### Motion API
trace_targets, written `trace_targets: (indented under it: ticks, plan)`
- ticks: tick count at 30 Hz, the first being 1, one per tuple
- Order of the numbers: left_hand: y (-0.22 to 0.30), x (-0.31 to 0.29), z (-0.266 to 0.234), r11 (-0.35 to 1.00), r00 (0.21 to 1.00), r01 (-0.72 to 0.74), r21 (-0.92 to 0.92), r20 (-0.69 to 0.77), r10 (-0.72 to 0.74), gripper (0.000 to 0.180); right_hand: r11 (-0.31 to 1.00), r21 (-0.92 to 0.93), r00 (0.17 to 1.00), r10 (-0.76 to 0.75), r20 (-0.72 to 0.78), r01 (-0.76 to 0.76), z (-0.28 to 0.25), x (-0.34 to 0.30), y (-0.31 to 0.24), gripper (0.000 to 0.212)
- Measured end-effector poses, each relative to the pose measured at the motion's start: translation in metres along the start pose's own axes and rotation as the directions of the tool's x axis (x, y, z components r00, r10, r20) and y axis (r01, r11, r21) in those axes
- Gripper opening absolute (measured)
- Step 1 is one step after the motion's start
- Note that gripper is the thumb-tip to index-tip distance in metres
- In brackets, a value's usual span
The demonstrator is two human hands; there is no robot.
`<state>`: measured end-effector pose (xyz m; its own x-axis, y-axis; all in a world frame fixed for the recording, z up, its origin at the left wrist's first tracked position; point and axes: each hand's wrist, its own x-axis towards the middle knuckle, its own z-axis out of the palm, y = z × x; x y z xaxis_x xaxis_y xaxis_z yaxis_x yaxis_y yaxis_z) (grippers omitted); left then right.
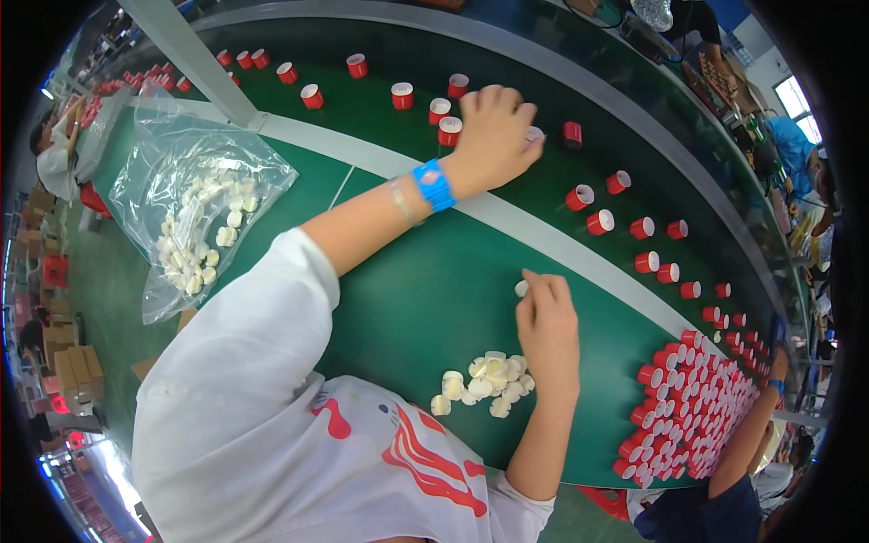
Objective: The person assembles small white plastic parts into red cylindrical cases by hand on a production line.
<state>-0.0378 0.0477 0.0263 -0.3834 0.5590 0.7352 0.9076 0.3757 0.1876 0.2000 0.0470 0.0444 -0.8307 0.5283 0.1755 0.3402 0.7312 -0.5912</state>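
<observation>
My left hand (pixel 493 136), with a blue band at the wrist, reaches over the dark green conveyor belt. Its fingers curl around a small cup (pixel 535 134), of which only the pale round top shows between fingers and thumb. Beside that hand stand red cups with white insides, one of them a red cup (pixel 450 132) close to the wrist. Over the green table, my right hand (pixel 549 317) pinches a small white rounded piece (pixel 522 288) at its fingertips. Just below it lies a loose pile of similar cream-white pieces (pixel 489 378).
A clear plastic bag (pixel 204 208) of white pieces lies at the left. Many red cups (pixel 683 412) crowd the table's right end, beside another person's arm (pixel 747 434). A grey rail (pixel 561 235) separates table and belt; a post (pixel 195 63) rises at upper left.
</observation>
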Motion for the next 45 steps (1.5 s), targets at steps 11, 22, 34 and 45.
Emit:
trace_targets:
  ticks: [11,22,34,45]
  plan:
    - [0.016,0.072,0.121,0.954,0.733,0.298,-0.010,0.643,-0.222,0.042,0.995,0.053,0.994,0.085,-0.062,-0.082,-0.010,0.001,0.024,0.018]
    - [0.083,-0.008,-0.012,0.207,0.826,0.452,-0.868,0.495,0.271,0.037,0.663,0.747,0.815,0.459,-0.353,-0.051,-0.048,-0.003,0.049,0.015]
    - [0.057,-0.002,0.003,0.557,0.957,0.281,-0.781,0.270,-0.104,0.033,0.376,0.926,0.756,0.610,-0.237,-0.013,-0.049,-0.009,0.063,0.013]
    - [0.022,-0.014,0.031,0.954,0.992,0.008,-0.299,0.122,0.030,0.030,0.390,0.920,0.770,0.596,-0.226,-0.032,-0.047,-0.007,0.066,0.012]
